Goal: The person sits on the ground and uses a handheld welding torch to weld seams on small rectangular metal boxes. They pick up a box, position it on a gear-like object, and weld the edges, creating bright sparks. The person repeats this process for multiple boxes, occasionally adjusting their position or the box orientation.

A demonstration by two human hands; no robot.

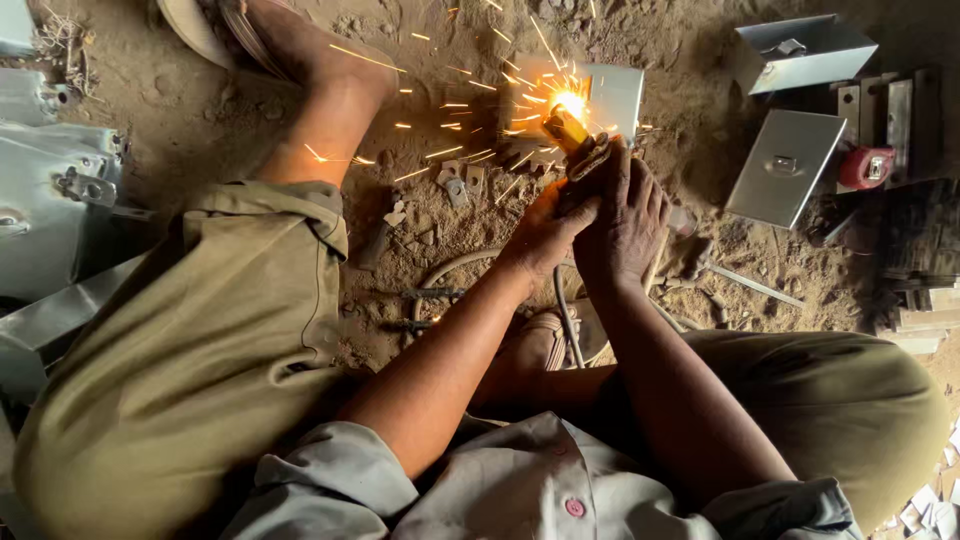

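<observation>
Work is standing mid-course, in my judgement: sparks are flying at the contact point and no finished seam or cut is showing.

The dirt floor [450, 240] is carrying everything; it is loose, sandy and pebbled. The person is sitting on it in olive trousers and a pale grey shirt, one bare foot stretched forward.

Flat grey metal sheets [50, 210] are lying at the left edge, dull and folded at the rims. Two finished-looking metal boxes [790, 110] with latch fittings are resting well apart at the upper right.

The small metal box [615, 95] under work is sitting on the floor ahead of the hands, smooth and pale.

The left hand [545, 235] and right hand [625, 215] are touching, fingers closed together around the yellow power tool [568, 130], whose tip is meeting the box edge amid orange sparks.

A pale cable [480, 265] is curving across the floor. Small metal brackets [460, 185] are lying scattered near the box.
</observation>
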